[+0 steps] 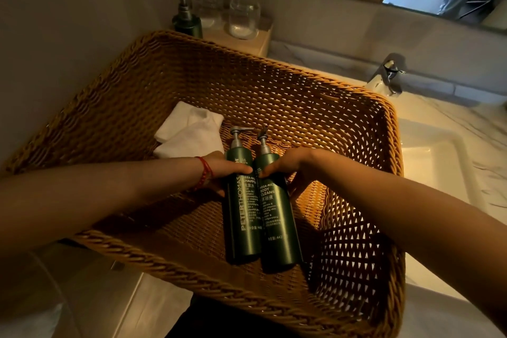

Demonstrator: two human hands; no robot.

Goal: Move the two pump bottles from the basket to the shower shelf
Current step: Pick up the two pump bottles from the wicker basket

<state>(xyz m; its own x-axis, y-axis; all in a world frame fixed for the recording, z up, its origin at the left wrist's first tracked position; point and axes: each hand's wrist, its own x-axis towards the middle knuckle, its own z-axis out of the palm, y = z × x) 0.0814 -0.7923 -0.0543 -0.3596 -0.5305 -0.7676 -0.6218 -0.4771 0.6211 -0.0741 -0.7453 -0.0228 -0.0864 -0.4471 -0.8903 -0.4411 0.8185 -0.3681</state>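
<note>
Both hands (258, 170) grip two pump bottles (256, 208) (in basket (192, 77)).

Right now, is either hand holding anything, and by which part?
Left hand grips the shampoo bottle on its upper body, below the pump. Right hand grips the body cleanser bottle likewise. Both lie in the basket.

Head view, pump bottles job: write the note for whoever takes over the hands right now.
Left hand: wrapped around the shampoo bottle near its shoulder.
Right hand: wrapped around the body cleanser bottle the same way.
Both bottles lie side by side, touching, on the floor of the wicker basket, pumps pointing away; a white cloth lies beside them.
Done: both bottles gripped.
Left: lift both out and set them on the shower shelf, which is not in view.
</note>
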